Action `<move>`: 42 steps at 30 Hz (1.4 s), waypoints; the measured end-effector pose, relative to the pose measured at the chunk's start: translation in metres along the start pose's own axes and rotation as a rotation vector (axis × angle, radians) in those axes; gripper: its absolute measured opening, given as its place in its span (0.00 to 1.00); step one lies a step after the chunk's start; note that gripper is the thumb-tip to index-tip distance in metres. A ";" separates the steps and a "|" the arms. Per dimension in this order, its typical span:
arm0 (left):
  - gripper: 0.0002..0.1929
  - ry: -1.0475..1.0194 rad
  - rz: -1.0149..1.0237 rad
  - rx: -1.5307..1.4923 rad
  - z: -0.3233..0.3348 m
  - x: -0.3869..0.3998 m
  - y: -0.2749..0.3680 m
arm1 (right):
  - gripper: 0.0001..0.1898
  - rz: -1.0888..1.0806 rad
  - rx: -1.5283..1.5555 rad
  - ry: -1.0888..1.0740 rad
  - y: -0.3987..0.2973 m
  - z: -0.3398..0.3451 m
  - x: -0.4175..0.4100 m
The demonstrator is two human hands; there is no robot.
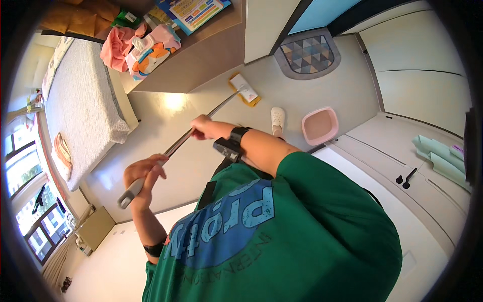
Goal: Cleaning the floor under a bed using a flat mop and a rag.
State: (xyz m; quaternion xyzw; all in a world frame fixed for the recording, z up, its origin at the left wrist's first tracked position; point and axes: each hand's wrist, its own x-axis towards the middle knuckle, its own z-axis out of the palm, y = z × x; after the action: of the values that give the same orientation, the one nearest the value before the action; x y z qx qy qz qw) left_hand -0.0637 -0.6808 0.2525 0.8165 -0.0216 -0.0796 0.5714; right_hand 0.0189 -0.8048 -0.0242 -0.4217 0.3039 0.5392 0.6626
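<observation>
A flat mop runs diagonally across the view, its metal pole [224,105] slanting down to the floor. My left hand [145,177] is wrapped around the grey grip [134,188] at the upper end. Farther down the pole, my right hand [202,127] holds the metal shaft. The white mop head [243,89], edged by a yellow pad [253,102], lies on the light floor beside the base of a wooden cabinet [203,56]. One white clog [277,117] shows on the floor, near the mop head.
A pink basin [320,126] stands right of the clog. A patterned mat [307,54] lies by the doorway. On the cabinet are a tissue pack [153,56] and pink cloth [120,47]. A bed [83,109] stands at left, a white door with a black handle [409,178] at right.
</observation>
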 end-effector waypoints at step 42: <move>0.16 -0.462 0.154 -0.120 0.499 0.294 0.044 | 0.04 -0.472 0.393 0.525 -0.210 -0.573 -0.162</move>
State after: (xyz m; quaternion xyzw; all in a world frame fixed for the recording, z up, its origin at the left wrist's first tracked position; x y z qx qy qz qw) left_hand 0.1516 -1.1970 0.0963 0.7372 -0.2090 -0.2213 0.6032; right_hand 0.2152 -1.4001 -0.1004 -0.4687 0.4550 0.1779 0.7360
